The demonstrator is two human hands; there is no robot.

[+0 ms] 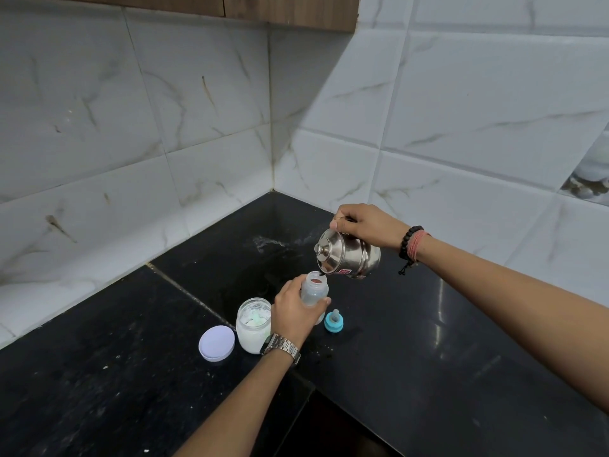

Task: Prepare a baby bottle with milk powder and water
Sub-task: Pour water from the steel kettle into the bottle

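Observation:
My left hand grips a clear baby bottle upright over the black counter, its mouth uncovered. My right hand holds a small steel pot by its handle, tilted so its spout sits right over the bottle's mouth. The pot's lid stays in place. An open jar of white milk powder stands just left of my left hand. Its white lid lies further left. The bottle's blue cap with teat rests on the counter to the right of the bottle.
The black stone counter runs into a corner of white marbled wall tiles. A wooden cabinet hangs above. White powder specks dot the counter on the left. The counter's inner edge drops away near the bottom middle.

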